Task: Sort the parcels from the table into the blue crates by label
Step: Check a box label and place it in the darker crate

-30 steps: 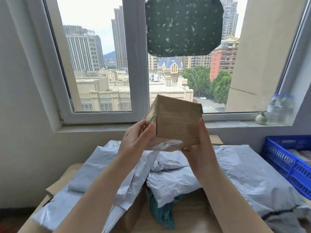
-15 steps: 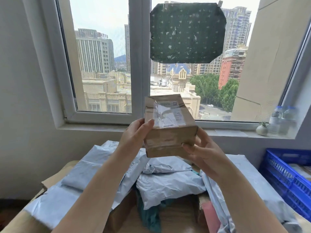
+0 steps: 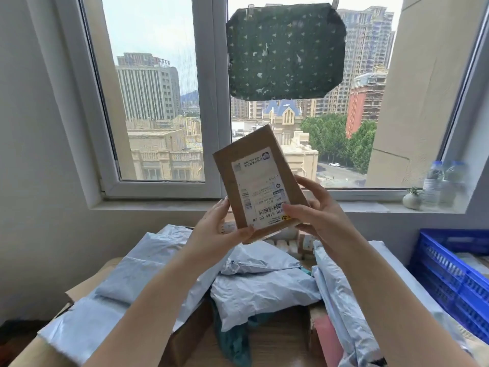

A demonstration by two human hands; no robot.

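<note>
While both hands gripped it, cardboard parcel [image 3: 260,181] was held up, label [image 3: 260,188] facing camera.
Left hand [image 3: 219,231] pinched the lower corner; right hand [image 3: 315,210] clasped the right edge.

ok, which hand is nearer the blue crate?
Right. The right hand grips the cardboard parcel's crate-side edge; the left hand grips its far edge, farther from the blue crate.

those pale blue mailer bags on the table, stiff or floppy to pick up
Probably floppy: the mailer bags lie crumpled and sagging over each other. Likely light, since they look thin and soft. Their smooth plastic may be a bit slippery.
</note>
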